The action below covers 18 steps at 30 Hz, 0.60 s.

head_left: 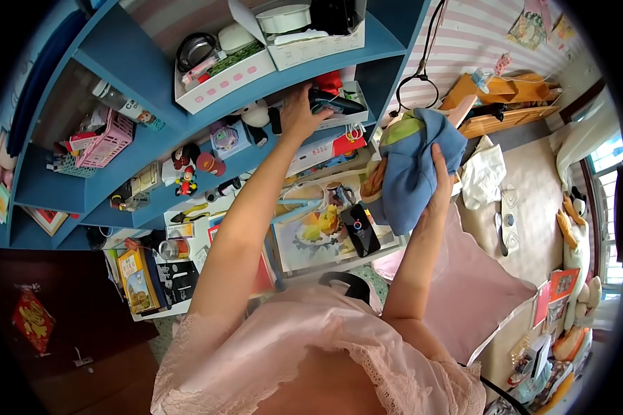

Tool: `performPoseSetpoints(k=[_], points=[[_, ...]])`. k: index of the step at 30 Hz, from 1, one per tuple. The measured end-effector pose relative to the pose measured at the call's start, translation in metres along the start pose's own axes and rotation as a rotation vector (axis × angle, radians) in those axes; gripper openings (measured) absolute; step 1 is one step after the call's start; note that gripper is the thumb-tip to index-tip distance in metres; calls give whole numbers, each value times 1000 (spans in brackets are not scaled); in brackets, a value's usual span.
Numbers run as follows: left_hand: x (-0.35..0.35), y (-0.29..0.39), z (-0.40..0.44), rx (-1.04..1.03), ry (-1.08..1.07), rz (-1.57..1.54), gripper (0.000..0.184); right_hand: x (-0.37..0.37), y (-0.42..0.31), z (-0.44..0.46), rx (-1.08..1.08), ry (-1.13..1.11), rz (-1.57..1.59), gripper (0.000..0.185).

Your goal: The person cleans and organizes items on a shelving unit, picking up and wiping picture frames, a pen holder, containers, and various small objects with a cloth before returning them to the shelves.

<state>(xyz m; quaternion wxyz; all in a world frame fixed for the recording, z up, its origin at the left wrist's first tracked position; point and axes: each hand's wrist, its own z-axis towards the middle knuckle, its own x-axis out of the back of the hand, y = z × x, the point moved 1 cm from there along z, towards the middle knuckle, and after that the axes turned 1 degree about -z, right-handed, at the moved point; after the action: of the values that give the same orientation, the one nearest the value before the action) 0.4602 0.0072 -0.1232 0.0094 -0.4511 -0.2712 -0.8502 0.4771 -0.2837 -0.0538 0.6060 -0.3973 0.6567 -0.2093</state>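
Note:
My left hand (302,116) reaches into the shelf at a white box (355,97). Its thumb and fingers are around the near end of a dark, glossy object (338,104), whose kind I cannot make out. Just right of it in the box is something red (329,81). My right hand (439,181) grips a bunched blue cloth (419,162) with a yellow-green part (403,131) at its top. This cloth hangs above the right end of the desk, its far side hidden.
A black phone (360,230) lies on a painted picture (311,238) on the desk. White boxes (225,83) of small items fill the upper blue shelf (145,69). Small figurines (186,181) and a plush toy (256,113) stand below. To the right is a bed with a pink cloth (474,277).

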Motion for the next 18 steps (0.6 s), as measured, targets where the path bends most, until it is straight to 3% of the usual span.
performPoseSetpoints(k=[6, 11, 15, 18], points=[[12, 14, 2, 152, -142, 146, 82, -3, 2, 15, -26, -84, 37, 46], [-5, 0, 18, 38, 79, -57, 83, 2, 3, 21, -70, -82, -37, 47], [-29, -16, 44, 90, 82, -246, 77, 6, -1, 20, -51, -68, -13, 47], [-21, -20, 55, 291, -283, -77, 63, 11, -8, 17, -37, -50, -56, 48]])
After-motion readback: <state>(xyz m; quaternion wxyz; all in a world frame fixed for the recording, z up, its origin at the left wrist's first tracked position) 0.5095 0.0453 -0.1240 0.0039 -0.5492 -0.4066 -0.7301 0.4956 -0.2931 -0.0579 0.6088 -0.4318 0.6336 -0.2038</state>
